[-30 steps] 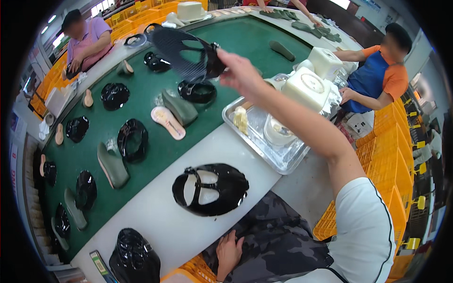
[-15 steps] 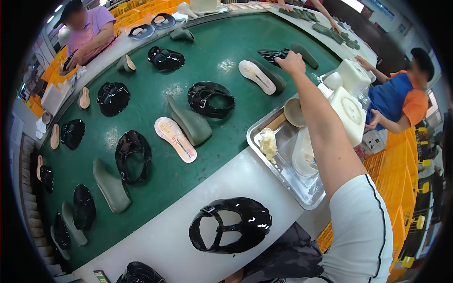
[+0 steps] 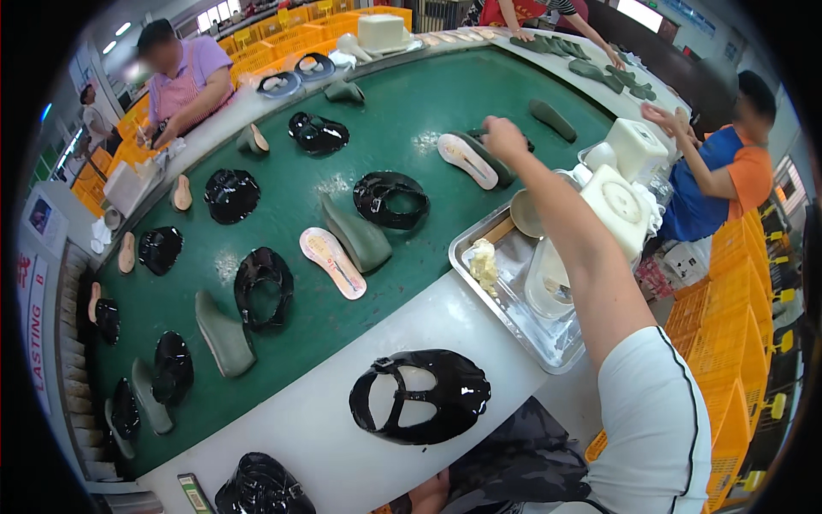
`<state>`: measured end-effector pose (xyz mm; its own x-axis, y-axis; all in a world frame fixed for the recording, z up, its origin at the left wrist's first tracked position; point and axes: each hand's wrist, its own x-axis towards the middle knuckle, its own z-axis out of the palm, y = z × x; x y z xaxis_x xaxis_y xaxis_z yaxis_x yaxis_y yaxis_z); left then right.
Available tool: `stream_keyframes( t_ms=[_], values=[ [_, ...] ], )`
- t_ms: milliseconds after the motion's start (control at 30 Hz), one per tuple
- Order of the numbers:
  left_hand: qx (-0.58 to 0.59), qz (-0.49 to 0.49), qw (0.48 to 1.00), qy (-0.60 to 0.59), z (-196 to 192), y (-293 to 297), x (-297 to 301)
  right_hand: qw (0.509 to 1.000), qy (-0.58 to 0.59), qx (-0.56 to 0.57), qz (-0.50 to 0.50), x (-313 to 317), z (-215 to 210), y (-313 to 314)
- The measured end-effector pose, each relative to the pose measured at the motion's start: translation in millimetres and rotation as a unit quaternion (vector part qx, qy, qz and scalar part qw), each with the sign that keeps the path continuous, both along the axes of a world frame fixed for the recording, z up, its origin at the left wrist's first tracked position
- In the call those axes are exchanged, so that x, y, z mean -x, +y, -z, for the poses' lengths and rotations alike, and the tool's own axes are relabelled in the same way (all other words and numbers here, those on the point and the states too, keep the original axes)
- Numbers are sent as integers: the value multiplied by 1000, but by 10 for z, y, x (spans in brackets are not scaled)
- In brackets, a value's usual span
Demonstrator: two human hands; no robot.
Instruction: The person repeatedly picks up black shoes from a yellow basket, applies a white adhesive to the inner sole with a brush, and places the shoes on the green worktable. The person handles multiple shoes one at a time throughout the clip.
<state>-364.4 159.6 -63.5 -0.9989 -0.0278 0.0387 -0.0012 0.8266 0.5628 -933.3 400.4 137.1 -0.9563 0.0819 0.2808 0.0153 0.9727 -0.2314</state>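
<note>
My right hand (image 3: 505,137) reaches far out over the green conveyor belt (image 3: 411,103). It is closed on a black shoe upper (image 3: 524,144) that lies on the belt beside a grey last (image 3: 495,164) and a pale insole (image 3: 465,159). My left hand (image 3: 432,495) shows only in part at the bottom edge, resting on my lap on dark patterned cloth with nothing in it. Another glossy black upper (image 3: 419,396) lies on the white bench in front of me.
A metal tray (image 3: 514,330) to my right holds a white jug (image 3: 621,206), a bowl (image 3: 525,214) and a glue lump. Several black uppers, grey lasts and insoles lie on the belt. A person in orange and blue (image 3: 728,171) works at right, another in pink (image 3: 184,81) far left. Yellow crates (image 3: 728,360) stand at right.
My right hand carried the black upper from in the air down and outward onto the belt by the grey last. The belt's items have shifted in view.
</note>
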Motion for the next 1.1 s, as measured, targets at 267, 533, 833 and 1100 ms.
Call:
stream_keyframes(
  t_ms=[267,533,833,1100],
  values=[
    [-91,31,995,-31,-695,107,0,815,79,252,-515,-2466,-517,-1095],
    [-632,-56,767,-96,-865,322,-93,675,-369,346,-537,-4761,169,-551],
    [-656,-162,735,-59,-804,359,-90,722,-238,342,-552,-5068,582,-647],
    [-638,-125,758,-56,-798,367,-111,619,-407,541,-397,-5208,712,-560]
  ],
)
